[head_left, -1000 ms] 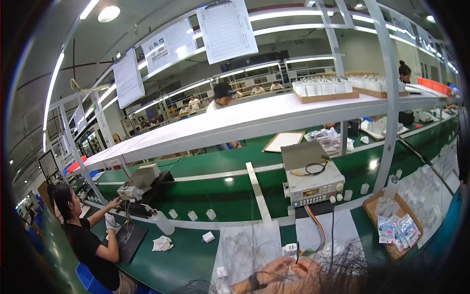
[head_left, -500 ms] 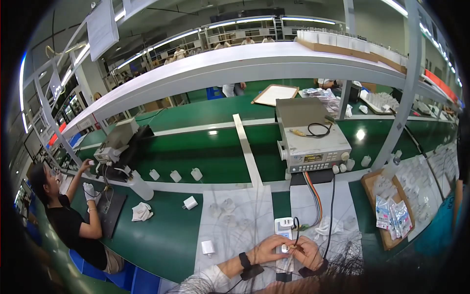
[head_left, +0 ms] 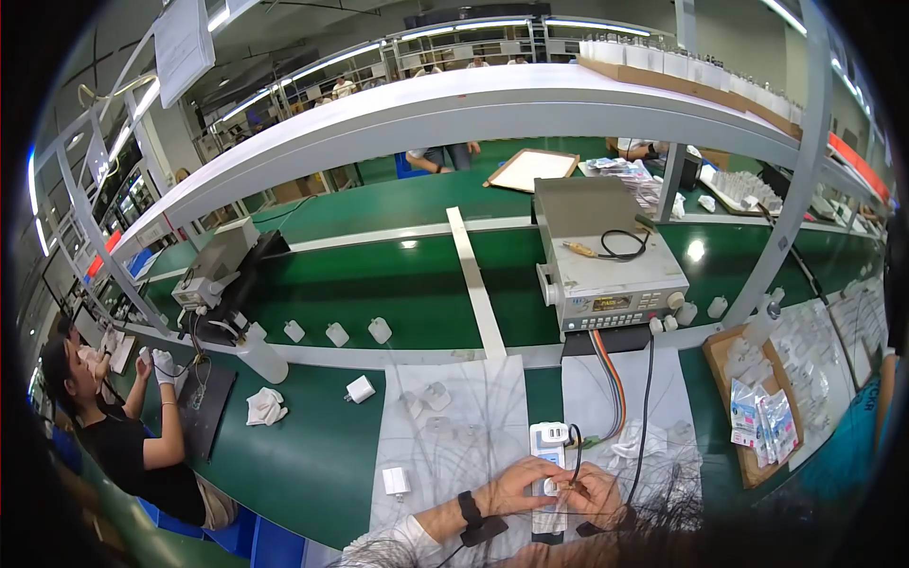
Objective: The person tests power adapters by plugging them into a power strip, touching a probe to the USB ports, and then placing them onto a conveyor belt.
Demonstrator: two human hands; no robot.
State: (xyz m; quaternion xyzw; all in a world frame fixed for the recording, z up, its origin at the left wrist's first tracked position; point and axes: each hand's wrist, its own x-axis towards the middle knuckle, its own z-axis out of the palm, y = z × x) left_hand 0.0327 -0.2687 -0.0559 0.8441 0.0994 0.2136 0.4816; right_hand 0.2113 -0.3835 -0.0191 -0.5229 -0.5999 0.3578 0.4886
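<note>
My two hands meet over a white power strip (head_left: 542,520) near the front edge of the bench. Fingers of my left hand (head_left: 519,485) are closed on a small white charger (head_left: 550,487) at the strip. My right hand (head_left: 597,496) pinches the brass-coloured plug of a black cable (head_left: 577,437) against the charger's near-right side. How far the plug goes in is hidden by my fingers. Another white charger (head_left: 551,434) sits at the strip's far end, beside the looping cable.
Ahead stands a grey bench meter (head_left: 611,305) with a ribbon of coloured wires (head_left: 611,379). Loose chargers (head_left: 396,481) lie to the left. A cardboard tray (head_left: 753,464) of packets is at right. A co-worker (head_left: 123,445) sits at far left. A shelf (head_left: 454,118) spans overhead.
The view has shifted slightly. My hands stay together at the charger with little visible movement. The co-worker's raised bare hand has come down next to the gloved one.
</note>
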